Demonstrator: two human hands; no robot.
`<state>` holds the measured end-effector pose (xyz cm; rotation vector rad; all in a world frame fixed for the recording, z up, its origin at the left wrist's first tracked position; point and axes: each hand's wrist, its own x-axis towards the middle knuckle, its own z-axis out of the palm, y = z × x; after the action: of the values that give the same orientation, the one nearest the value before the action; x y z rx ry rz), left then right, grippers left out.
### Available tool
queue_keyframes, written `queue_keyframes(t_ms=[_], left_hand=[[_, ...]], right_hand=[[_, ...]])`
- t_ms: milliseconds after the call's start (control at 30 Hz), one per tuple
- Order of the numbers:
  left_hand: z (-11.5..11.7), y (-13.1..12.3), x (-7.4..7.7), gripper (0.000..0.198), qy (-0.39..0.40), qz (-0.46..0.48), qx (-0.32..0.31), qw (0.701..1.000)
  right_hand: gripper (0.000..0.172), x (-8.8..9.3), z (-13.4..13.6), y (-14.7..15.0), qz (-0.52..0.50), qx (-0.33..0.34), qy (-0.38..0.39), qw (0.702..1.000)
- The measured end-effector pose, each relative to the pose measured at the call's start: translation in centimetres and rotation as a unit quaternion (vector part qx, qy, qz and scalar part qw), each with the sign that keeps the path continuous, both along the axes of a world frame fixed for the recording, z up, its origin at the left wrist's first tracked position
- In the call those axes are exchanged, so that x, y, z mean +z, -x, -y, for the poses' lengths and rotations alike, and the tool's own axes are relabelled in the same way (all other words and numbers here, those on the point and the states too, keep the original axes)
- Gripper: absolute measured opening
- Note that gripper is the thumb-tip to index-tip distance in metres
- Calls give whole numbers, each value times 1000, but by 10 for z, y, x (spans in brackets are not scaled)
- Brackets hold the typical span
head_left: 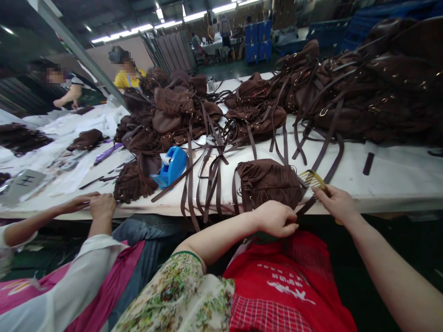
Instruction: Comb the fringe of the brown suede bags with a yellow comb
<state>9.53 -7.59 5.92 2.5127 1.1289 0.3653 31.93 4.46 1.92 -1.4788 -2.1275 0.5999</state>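
Observation:
A brown fringed bag (272, 180) lies on the white table at its front edge, its fringe spread over the top. My right hand (337, 203) grips a yellowish wide-toothed comb (315, 179) between thumb and fingers, with the teeth beside the bag's right side. Against the bag's near edge rests my left hand (278, 217), fingers curled inward. Whatever those fingers hold, if anything, is hidden. Dark straps hang over the table edge to the left of the bag.
A blue tape dispenser (172, 166) stands left of the straps, beside another fringed bag (134, 180). Piles of brown bags (377, 92) fill the table's back and right. At left, a co-worker's hands (102, 207) are at the table edge. A short dark strip (368, 163) lies at right.

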Motion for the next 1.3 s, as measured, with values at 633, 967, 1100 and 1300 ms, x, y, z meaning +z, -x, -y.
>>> queue_keyframes(t_ms=[633, 967, 1100, 1300], left_hand=[[-78, 49, -67, 44, -59, -6, 278, 959], [-61, 14, -12, 36, 9, 124, 120, 985], [-59, -4, -5, 51, 255, 116, 19, 960], [-59, -21, -21, 56, 335, 166, 128, 919]], right_hand=[[50, -38, 92, 16, 187, 283, 30, 940], [40, -6, 84, -6, 22, 219, 122, 968], [39, 4, 86, -5, -26, 182, 163, 969], [38, -5, 91, 0, -141, 124, 275, 943]])
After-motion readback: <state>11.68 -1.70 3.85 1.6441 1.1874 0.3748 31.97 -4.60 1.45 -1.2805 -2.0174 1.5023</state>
